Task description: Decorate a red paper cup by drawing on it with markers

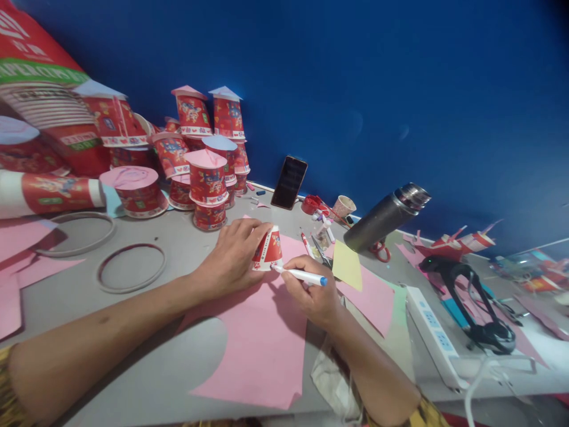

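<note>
My left hand (237, 252) is wrapped round a red and white paper cup (272, 246), which stands upside down with its wide rim low. Pinched in my right hand (311, 293) is a white marker (306, 276) with a blue end. Its tip meets the cup's white band near the rim, where small marks show. Beneath both hands lies a pink paper sheet (262, 356) with a curved piece cut out of its left side.
Stacked red cups (208, 184) with paper tops stand at the back left, near two rings (132, 267). A phone (289, 182) leans on the blue wall. Rightward are scissors (320, 252), a dark flask (382, 219), a power strip (433, 332) and a black headset (471, 296).
</note>
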Tool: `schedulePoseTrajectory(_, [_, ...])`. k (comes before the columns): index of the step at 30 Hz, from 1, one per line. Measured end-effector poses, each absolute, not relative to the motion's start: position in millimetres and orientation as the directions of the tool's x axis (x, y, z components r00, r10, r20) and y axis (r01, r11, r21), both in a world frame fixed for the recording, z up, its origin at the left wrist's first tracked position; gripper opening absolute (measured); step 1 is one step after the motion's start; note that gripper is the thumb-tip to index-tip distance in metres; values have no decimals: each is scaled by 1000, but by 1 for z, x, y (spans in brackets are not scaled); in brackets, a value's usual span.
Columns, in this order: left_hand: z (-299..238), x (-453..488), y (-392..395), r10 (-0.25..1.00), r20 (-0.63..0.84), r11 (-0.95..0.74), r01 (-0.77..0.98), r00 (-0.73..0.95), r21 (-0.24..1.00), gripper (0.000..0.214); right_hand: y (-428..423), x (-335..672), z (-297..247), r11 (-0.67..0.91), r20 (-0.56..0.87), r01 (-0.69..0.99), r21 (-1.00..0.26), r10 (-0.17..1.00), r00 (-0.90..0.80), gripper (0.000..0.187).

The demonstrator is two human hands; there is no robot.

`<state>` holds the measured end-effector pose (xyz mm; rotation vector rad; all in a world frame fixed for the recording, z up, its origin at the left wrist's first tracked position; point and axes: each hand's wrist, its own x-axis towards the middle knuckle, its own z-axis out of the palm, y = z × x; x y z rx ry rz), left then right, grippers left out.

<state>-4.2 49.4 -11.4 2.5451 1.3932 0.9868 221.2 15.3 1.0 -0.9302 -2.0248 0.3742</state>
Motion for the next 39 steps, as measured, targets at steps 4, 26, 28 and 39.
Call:
schedulePoseTrajectory(4, [-12, -4, 49, 779, 504, -585, 722, 373, 370, 73, 15, 222, 2, 672, 572, 484, -560, 736, -361, 9])
schedulePoseTrajectory(26, [-14, -6, 51, 779, 503, -587, 719, 375, 372, 73, 16, 223, 4, 654, 555, 480, -585, 754, -351, 11])
schedulePoseTrajectory(28, [-14, -6, 51, 777, 505, -587, 723, 377, 364, 74, 16, 223, 4, 648, 559, 478, -592, 758, -335, 10])
schedulePoseTrajectory(39, [-13, -5, 50, 775, 505, -587, 729, 381, 352, 72, 17, 223, 3, 633, 552, 483, -605, 771, -319, 13])
